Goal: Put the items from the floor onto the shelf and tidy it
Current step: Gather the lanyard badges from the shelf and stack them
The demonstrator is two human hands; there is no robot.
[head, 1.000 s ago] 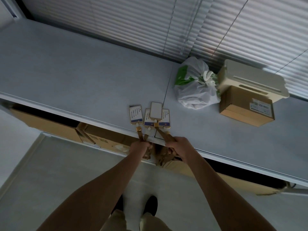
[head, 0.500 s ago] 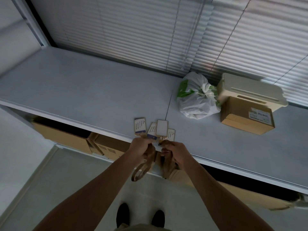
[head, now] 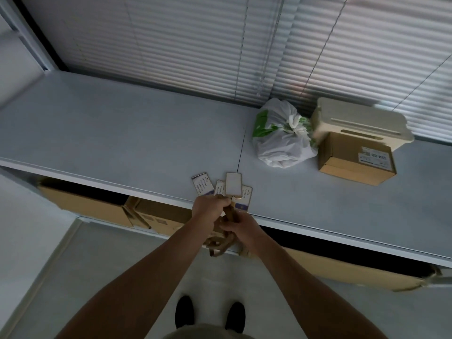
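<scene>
Several card badges (head: 233, 187) on tan lanyard straps (head: 221, 243) fan out over the front edge of the grey shelf top (head: 137, 140). My left hand (head: 210, 207) is closed around the straps just below the cards. Slightly lower and to the right, my right hand (head: 241, 228) grips the bunched straps, whose loose loops hang below the shelf edge. The cards rest on or just above the shelf surface; I cannot tell which.
A tied white and green plastic bag (head: 281, 138) sits at the back right, beside a cardboard box (head: 354, 160) with a cream plastic container (head: 359, 126) on it. Cardboard boxes (head: 156, 216) fill the lower shelf. Window blinds (head: 220, 45) stand behind.
Both hands have drawn closer together and gathered the straps into a bunch; the right hand now sits lower than the left. The cards stay fanned at the shelf's front edge.
</scene>
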